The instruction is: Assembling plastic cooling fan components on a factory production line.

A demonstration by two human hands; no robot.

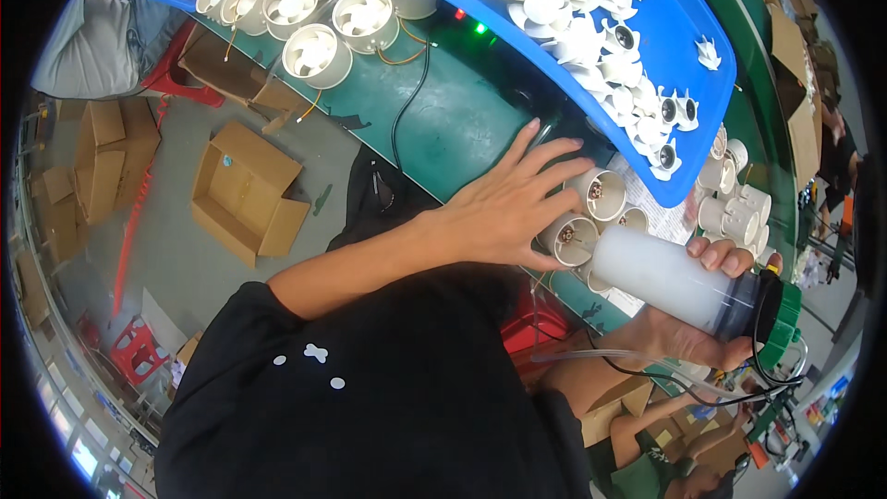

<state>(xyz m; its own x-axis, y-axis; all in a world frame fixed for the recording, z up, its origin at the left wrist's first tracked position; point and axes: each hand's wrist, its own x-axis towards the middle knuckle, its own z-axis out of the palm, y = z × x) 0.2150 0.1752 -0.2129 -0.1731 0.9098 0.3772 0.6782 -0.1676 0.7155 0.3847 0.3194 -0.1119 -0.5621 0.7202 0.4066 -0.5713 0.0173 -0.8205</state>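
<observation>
In my right hand (711, 314) is a large translucent dispensing barrel (656, 273) with whitish contents, a dark collar and a green cap (785, 319). My fingers wrap round its capped end, and it lies almost level, its other end at the white round fan housings. My left hand (517, 203), back upward, has its outer fingers spread over the bench. Its thumb and index finger come round one fan housing (565, 240), whose open side shows a metal part inside. Another housing (602, 194) stands close beyond it. The barrel hides its own tip.
A blue tray (707, 115) of white fan impellers (545, 5) sits on the green bench (434, 120). Housings with impellers (317, 54) crowd the far left. More housings (735, 212) stand at right. Hoses (637, 358) trail from the cap. A cardboard box (245, 189) lies on the floor.
</observation>
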